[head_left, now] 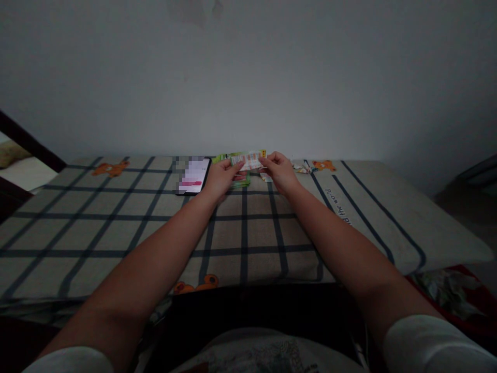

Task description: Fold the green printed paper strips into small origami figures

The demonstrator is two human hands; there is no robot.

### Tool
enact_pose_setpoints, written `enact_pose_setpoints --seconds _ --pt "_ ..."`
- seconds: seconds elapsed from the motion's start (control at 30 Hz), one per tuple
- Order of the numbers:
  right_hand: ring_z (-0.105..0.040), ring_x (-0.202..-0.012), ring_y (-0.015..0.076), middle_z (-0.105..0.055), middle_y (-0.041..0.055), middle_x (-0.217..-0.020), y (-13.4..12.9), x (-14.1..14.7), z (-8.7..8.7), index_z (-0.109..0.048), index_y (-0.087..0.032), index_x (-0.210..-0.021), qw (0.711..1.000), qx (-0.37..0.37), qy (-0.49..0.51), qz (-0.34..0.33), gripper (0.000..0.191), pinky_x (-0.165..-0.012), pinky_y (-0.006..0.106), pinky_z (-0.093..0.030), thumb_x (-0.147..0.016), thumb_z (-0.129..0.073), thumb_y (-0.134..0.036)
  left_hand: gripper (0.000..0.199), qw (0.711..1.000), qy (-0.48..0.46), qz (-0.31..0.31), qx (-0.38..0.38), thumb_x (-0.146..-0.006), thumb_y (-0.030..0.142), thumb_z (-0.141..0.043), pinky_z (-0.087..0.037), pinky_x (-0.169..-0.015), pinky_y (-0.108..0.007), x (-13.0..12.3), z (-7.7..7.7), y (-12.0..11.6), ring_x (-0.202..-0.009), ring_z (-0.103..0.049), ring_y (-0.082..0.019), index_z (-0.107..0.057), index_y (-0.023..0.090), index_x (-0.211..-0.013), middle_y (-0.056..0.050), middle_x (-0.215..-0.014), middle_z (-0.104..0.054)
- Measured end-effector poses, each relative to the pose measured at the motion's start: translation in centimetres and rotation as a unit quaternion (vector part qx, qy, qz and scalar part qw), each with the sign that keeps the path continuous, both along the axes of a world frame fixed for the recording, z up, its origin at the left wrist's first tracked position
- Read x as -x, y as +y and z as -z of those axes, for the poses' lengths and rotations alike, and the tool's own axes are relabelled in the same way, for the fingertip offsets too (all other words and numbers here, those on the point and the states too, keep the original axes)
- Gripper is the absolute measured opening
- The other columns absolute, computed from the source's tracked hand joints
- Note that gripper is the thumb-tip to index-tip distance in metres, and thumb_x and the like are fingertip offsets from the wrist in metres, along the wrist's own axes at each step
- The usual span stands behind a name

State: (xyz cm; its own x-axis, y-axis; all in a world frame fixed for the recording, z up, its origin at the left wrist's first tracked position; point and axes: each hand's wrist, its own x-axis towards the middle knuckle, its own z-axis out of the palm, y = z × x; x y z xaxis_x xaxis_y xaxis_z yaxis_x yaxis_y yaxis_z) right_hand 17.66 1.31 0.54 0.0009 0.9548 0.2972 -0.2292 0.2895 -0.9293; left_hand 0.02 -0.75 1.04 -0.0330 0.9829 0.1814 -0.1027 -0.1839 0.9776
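Note:
Between my two hands a small printed packet (251, 160), white with red print and a yellow-green edge, is held up just above the table. My left hand (222, 178) pinches its left end, thumb on top. At the other end, my right hand (280, 170) grips it between thumb and fingers. Under and behind the packet lie more green packets (241, 181), partly hidden by my left hand. A few white wrapper pieces (303, 168) lie just right of my right hand. Left of my left hand rests a phone (194, 176) with its screen lit.
A checked cloth (155, 228) with bear prints covers the table, which meets a plain wall (248, 77) at the back. Something red with crumpled stuff in it (454, 295) is below the right edge. A dark wooden bar (27, 142) stands at far left.

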Motion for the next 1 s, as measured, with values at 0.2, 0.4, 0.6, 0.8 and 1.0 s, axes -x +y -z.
enact_pose_setpoints --seconds 0.2,0.4,0.6,0.8,1.0 --pt "-0.061 -0.064 0.0116 -0.061 -0.0057 -0.067 0.0 0.0 -0.2 -0.046 -0.024 -0.075 1.000 -0.001 0.008 0.023 0.046 -0.066 0.027 -0.054 -0.065 -0.085 -0.046 0.021 1.000 0.001 -0.012 0.014 -0.079 0.033 -0.077 -0.060 -0.069 -0.030 -0.1 -0.3 -0.2 -0.065 -0.068 -0.015 -0.072 0.013 -0.083 -0.007 -0.079 -0.074" --pt "-0.065 -0.067 0.0124 -0.067 -0.0065 -0.075 0.2 -0.1 0.3 -0.045 -0.030 -0.107 0.999 -0.017 0.002 0.027 0.059 -0.068 0.027 -0.055 -0.067 -0.084 -0.047 0.033 1.000 0.010 0.022 0.016 -0.076 0.042 -0.079 -0.060 -0.070 -0.031 0.0 -0.1 -0.5 -0.070 -0.070 -0.016 -0.072 0.012 -0.087 -0.009 -0.086 -0.075" --pt "-0.066 -0.071 0.0146 -0.072 -0.0002 -0.091 0.3 -0.7 0.5 -0.043 -0.032 -0.131 0.996 -0.051 -0.077 0.001 0.067 -0.069 0.030 -0.057 -0.075 -0.078 -0.044 0.038 0.999 0.027 0.038 0.005 -0.068 0.039 -0.082 -0.059 -0.078 -0.034 0.4 0.1 -0.2 -0.082 -0.070 -0.019 -0.074 0.014 -0.095 -0.009 -0.097 -0.076" --pt "-0.063 -0.068 0.0145 -0.073 0.0032 -0.104 -0.6 -0.5 -0.1 -0.044 -0.032 -0.139 0.987 -0.067 -0.146 -0.018 0.074 -0.063 0.029 -0.053 -0.075 -0.078 -0.045 0.041 0.981 0.156 0.047 -0.101 -0.074 0.043 -0.077 -0.054 -0.085 -0.035 0.9 0.1 0.0 -0.090 -0.069 -0.021 -0.077 0.017 -0.106 -0.009 -0.104 -0.076" --pt "-0.063 -0.073 0.0148 -0.073 0.0024 -0.091 -0.1 -0.2 0.2 -0.058 -0.027 -0.126 0.997 -0.029 -0.068 -0.019 0.061 -0.069 0.030 -0.055 -0.073 -0.079 -0.050 0.039 0.983 0.151 0.019 -0.107 -0.078 0.049 -0.072 -0.052 -0.076 -0.033 0.7 0.5 -0.2 -0.084 -0.068 -0.021 -0.077 0.016 -0.098 -0.009 -0.098 -0.077"
